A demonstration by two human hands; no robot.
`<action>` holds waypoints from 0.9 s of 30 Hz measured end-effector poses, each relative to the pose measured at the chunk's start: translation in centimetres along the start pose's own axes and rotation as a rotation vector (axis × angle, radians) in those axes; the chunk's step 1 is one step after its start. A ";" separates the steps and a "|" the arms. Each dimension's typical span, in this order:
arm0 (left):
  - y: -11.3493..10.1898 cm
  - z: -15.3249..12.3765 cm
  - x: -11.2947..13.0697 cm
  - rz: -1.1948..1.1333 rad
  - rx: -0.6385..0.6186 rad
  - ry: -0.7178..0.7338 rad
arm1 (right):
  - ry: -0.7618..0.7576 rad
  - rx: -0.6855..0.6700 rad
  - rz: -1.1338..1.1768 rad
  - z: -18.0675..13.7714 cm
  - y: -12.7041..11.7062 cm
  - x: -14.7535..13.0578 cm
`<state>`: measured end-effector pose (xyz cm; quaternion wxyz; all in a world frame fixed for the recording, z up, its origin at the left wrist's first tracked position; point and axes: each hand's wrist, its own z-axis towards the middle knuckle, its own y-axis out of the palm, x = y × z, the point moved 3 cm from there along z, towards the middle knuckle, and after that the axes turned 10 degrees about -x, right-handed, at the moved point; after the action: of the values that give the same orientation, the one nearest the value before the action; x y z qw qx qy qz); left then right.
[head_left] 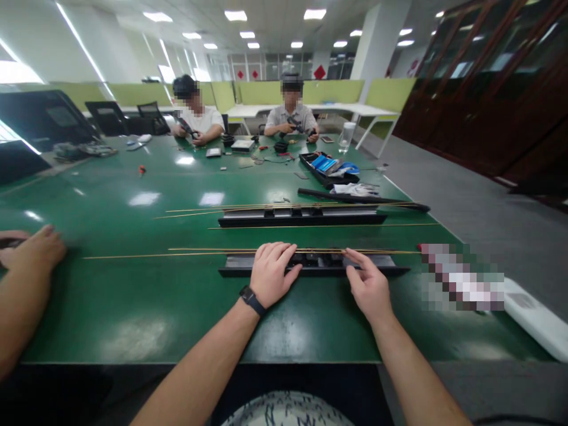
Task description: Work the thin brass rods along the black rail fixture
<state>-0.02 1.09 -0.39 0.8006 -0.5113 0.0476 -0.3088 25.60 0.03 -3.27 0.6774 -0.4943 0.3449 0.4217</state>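
Observation:
A long black rail (386, 264) lies across the green table (133, 307) in front of me, with thin brass rods (133, 255) along its far edge. My left hand (270, 274) rests on the rail left of its middle, fingers bent over it and onto the rods. A black watch sits on that wrist. My right hand (368, 285) presses on the rail to the right, fingertips together on its top edge near the rods.
A second black rail (302, 218) with more brass rods (199, 210) lies farther back. A black tray (328, 168) holds blue items. Another person's hand (31, 251) rests at the left edge. Two people sit working at the far side. A white object (536, 319) lies at right.

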 end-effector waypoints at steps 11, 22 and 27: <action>-0.1 0.1 0.2 -0.037 0.021 -0.007 | 0.053 0.032 -0.046 0.1 -0.5 0.2; 0.0 0.1 0.2 -0.040 0.022 -0.011 | -0.011 0.016 -0.049 0.2 -0.4 0.1; 0.0 0.2 0.2 -0.022 0.019 -0.010 | 0.001 -0.029 -0.063 0.2 -0.4 0.4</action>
<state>0.21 1.14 -0.25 0.8023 -0.5056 0.0351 -0.3154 26.17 0.22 -3.41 0.6829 -0.5149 0.3233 0.4050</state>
